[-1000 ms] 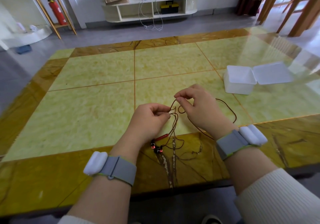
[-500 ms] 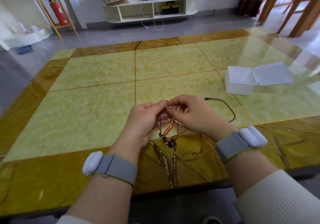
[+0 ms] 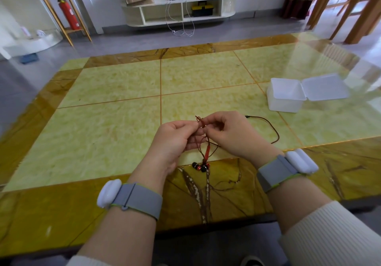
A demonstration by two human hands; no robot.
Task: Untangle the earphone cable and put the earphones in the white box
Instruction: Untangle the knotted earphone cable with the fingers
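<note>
While hands [image 3: 175, 140] pinch cable [image 3: 274, 129], box [image 3: 285, 99] apart.

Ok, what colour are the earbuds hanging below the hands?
The earbuds are red and black, clearest in the head view.

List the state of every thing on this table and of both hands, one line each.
white box: open, lid laid flat, empty
earphone cable: tangled, pinched by both hands
earbuds: dangling below the hands
left hand: pinching the knot
right hand: pinching the knot
</note>
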